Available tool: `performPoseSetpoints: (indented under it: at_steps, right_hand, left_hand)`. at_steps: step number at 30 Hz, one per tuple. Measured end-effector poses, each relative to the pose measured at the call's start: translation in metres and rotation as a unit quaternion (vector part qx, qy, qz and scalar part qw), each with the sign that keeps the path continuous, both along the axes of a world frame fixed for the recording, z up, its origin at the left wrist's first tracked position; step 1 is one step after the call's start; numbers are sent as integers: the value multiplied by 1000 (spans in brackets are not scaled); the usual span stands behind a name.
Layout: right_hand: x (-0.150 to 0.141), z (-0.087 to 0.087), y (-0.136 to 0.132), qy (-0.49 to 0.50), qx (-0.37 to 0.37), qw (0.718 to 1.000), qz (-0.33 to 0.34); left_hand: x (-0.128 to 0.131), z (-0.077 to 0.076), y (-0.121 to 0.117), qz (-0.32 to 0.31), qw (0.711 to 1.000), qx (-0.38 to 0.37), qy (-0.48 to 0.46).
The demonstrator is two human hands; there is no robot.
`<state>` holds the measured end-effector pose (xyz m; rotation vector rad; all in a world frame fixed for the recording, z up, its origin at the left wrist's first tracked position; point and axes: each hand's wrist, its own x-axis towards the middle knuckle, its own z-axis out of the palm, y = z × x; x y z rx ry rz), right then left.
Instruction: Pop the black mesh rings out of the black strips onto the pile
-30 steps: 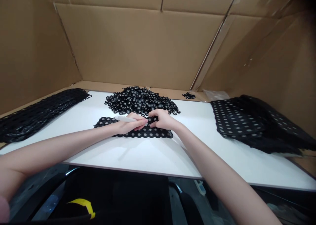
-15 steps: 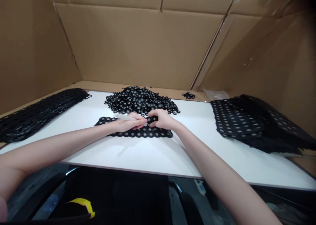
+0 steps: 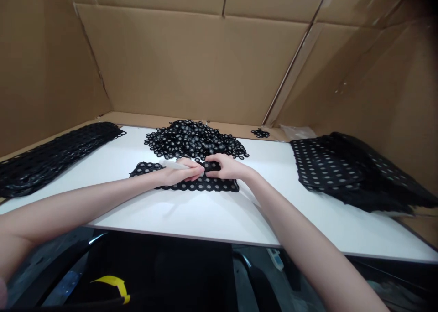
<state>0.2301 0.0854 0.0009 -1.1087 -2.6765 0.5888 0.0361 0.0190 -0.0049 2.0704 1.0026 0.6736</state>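
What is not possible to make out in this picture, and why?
Tip of white tool: head view, hidden by left hand.
Middle of dotted black strip: head view, partly behind left hand and right hand.
Left end of left black bundle: head view, cut off by left edge.
Bottom of the ring pile: head view, covered by its top.

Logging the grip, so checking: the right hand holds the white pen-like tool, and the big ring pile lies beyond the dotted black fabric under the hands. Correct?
One slip: the left hand, not the right hand, holds the white pen-like tool, as the head view shows. The big ring pile does lie beyond that dotted black fabric.
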Motion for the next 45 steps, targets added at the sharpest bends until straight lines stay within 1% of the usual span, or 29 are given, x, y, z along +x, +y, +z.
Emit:
performPoseSetpoints:
  at_steps: [3,5,8,13,15,18,21,23,26,30,33,39,45]
  right_hand:
    - [4,3,-1,0,-17,1000,15]
    - [3,5,-2,6,-17,1000,8]
    - [-1,4,-3,10,-12,1000,-10]
    - [-7,-2,-1,12,-5,1000,-21]
    - [-8,-3,0,19,-12,1000,-18]
    - [-8,-3,1,19,-25,999,-15]
    - [-8,-3,2,19,-34,999,-10]
    - [-7,-3,2,20,-33,999,-4]
    - [-4,-2,3,18,-36,999,1]
    - [2,2,3,7,-59,998,29]
    - [5,5,3,17,-62,996,62]
    - [7,11,1,87,-98,983,129]
    - [7,13,0,95,-114,978,144]
  left_hand:
    - [-1,-1,-1,9,999,-9,-40]
    - [-1,-1,-2,11,999,-9,-50]
    - [-1,0,-2,11,999,-8,-40]
    - [1,0,1,-1,999,-45,-30]
    - [1,-1,3,-6,999,-36,-23]
    - [0,-2,4,-24,1000,-2,8]
    - [-1,-2,2,-40,999,7,29]
    - [-1,-1,1,-40,999,3,26]
    - [-1,-1,-1,-21,1000,-8,1]
    - [-2,-1,0,10,997,-38,-63]
    - [-3,0,-1,20,995,-48,-86]
    - [0,4,-14,1,997,-19,-75]
    - [2,1,-17,-5,999,19,-44]
